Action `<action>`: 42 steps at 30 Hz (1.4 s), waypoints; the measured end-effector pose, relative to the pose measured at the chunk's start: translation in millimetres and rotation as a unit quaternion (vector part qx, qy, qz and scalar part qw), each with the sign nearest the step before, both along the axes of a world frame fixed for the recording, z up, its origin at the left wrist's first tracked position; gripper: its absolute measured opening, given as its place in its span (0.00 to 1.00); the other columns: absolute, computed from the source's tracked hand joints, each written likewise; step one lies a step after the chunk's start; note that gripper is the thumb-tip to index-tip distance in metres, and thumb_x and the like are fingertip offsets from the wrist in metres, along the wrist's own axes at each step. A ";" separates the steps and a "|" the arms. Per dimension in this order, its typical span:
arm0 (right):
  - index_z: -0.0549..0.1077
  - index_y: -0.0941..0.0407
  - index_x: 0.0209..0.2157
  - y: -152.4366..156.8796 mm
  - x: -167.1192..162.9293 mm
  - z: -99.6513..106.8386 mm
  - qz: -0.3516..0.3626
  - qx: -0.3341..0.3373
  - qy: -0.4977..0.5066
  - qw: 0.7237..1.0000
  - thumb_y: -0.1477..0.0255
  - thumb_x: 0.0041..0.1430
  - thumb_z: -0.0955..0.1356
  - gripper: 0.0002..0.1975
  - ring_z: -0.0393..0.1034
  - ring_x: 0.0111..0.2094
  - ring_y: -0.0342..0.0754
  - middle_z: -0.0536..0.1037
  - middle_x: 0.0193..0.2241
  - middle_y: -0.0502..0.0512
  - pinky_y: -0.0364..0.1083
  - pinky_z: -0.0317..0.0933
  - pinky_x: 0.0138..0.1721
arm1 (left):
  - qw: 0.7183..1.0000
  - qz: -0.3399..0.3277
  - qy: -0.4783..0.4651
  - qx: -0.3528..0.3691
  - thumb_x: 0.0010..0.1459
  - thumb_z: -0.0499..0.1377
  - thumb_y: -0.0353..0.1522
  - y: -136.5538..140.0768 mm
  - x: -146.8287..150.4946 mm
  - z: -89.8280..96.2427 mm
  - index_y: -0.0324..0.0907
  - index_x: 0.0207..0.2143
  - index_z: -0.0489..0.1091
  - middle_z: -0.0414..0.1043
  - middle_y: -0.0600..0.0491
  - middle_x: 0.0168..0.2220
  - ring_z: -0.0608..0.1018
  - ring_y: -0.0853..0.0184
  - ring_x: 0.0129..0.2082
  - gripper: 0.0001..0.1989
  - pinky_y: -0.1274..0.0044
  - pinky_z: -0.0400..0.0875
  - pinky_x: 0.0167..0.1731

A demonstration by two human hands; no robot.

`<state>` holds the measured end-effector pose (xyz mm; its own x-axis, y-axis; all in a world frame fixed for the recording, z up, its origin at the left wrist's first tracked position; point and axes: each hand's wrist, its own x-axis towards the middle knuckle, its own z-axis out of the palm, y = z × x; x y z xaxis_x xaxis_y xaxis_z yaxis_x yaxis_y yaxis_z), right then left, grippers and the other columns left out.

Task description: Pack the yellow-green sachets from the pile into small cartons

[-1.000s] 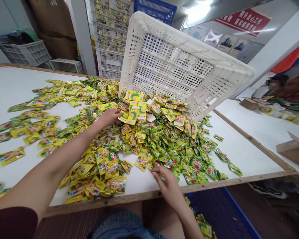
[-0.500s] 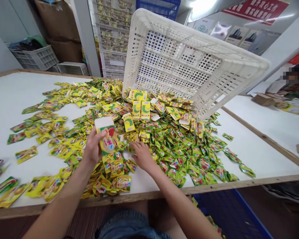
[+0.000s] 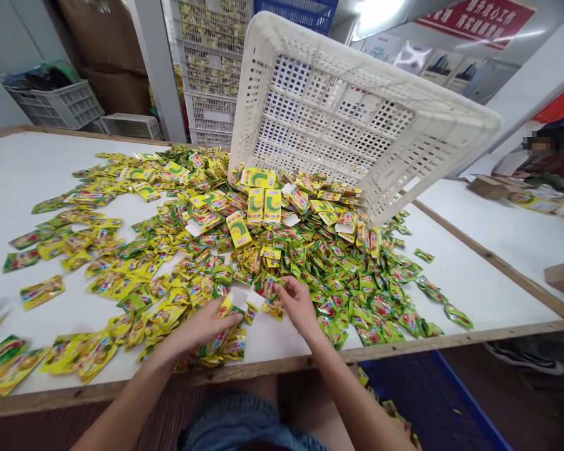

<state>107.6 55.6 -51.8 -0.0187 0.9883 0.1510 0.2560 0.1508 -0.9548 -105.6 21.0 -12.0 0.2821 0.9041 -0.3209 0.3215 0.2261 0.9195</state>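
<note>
My left hand (image 3: 204, 327) is closed around a small cardboard box (image 3: 239, 297), low over the near part of the table. The box lies tilted, its white end flaps open toward my right hand. Between the thumb and fingers of my right hand (image 3: 301, 308) is a green and red candy packet (image 3: 267, 287), just beyond the box's open end. Yellow packets (image 3: 167, 313) lie heaped around my left hand. Mostly green packets (image 3: 338, 275) spread to the right of my right hand.
A white plastic crate (image 3: 455, 128) leans tipped over the pile at the back. Small yellow boxes (image 3: 272, 205) lie at its mouth. A wooden strip (image 3: 493, 257) edges the table's right side. Below the front edge stands a blue crate (image 3: 455, 388). Another person (image 3: 545, 150) is at far right.
My left hand has lowered the box toward the table's front and tipped its open end to the right. My right hand has moved right and now pinches a green packet.
</note>
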 end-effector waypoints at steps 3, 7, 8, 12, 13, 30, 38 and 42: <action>0.66 0.58 0.27 -7.0 8.5 -3.9 -0.018 -0.027 0.060 0.998 0.63 0.53 0.65 0.11 0.62 0.21 0.41 0.67 0.20 0.47 0.39 0.58 0.23 | 0.999 -0.023 0.019 0.017 0.43 0.61 0.39 4.8 13.2 -1.5 0.40 0.35 0.74 0.77 0.51 0.38 0.75 0.56 0.40 0.16 0.72 0.66 0.44; 0.63 0.56 0.28 -17.3 15.6 -7.6 -0.047 -0.061 0.119 0.990 0.62 0.50 0.67 0.13 0.63 0.21 0.41 0.68 0.20 0.46 0.40 0.61 0.20 | 0.998 0.036 -0.046 0.005 0.42 0.63 0.39 1.6 17.6 -4.4 0.40 0.32 0.74 0.78 0.51 0.33 0.76 0.57 0.36 0.15 0.72 0.69 0.39; 0.62 0.56 0.29 -20.4 15.7 -8.6 -0.056 -0.068 0.134 0.987 0.62 0.50 0.67 0.13 0.64 0.21 0.42 0.68 0.21 0.46 0.41 0.62 0.20 | 0.995 0.059 -0.074 -0.010 0.42 0.64 0.39 -1.3 17.1 -3.9 0.39 0.32 0.74 0.78 0.51 0.31 0.77 0.58 0.34 0.15 0.73 0.69 0.37; 0.60 0.54 0.36 -33.7 6.7 -10.8 -0.097 -0.098 0.242 0.960 0.65 0.46 0.70 0.18 0.68 0.25 0.43 0.71 0.26 0.46 0.43 0.67 0.24 | 0.957 0.137 -0.228 -0.119 0.43 0.64 0.39 -18.6 20.9 2.1 0.37 0.33 0.72 0.77 0.50 0.26 0.77 0.64 0.25 0.16 0.75 0.71 0.29; 0.60 0.53 0.39 -36.6 2.7 -10.4 -0.104 -0.102 0.271 0.952 0.66 0.45 0.71 0.21 0.69 0.27 0.43 0.72 0.28 0.47 0.43 0.68 0.25 | 0.944 0.150 -0.260 -0.138 0.43 0.64 0.39 -23.1 24.5 3.1 0.37 0.33 0.72 0.77 0.49 0.25 0.77 0.65 0.24 0.17 0.75 0.71 0.27; 0.67 0.57 0.37 -47.7 -13.9 -3.6 -0.106 -0.068 0.297 0.946 0.68 0.46 0.71 0.16 0.71 0.38 0.47 0.75 0.36 0.54 0.47 0.66 0.40 | 0.976 0.134 -0.173 -0.010 0.43 0.65 0.39 -33.3 61.0 -7.4 0.38 0.40 0.71 0.76 0.46 0.41 0.76 0.57 0.42 0.22 0.70 0.69 0.43; 0.67 0.59 0.41 -47.8 -7.1 -4.7 -0.170 -0.069 0.266 0.946 0.66 0.45 0.72 0.22 0.69 0.41 0.49 0.75 0.39 0.57 0.47 0.64 0.42 | 0.983 0.089 -0.153 0.037 0.46 0.62 0.38 -27.1 69.5 -4.2 0.40 0.41 0.72 0.76 0.48 0.40 0.75 0.57 0.43 0.19 0.71 0.67 0.44; 0.66 0.58 0.42 -46.3 3.4 -2.5 -0.219 -0.065 0.237 0.944 0.65 0.44 0.72 0.23 0.67 0.43 0.49 0.74 0.40 0.57 0.47 0.62 0.44 | 0.982 0.088 -0.164 0.018 0.45 0.63 0.38 -25.8 78.5 -4.2 0.40 0.41 0.71 0.76 0.48 0.41 0.74 0.57 0.44 0.20 0.72 0.67 0.44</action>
<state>111.0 9.3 -54.3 0.4343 0.8968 -0.0840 -0.1948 0.0024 -0.9808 -27.1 -4.9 -16.2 0.2038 0.9573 -0.2051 -0.0347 0.2164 0.9757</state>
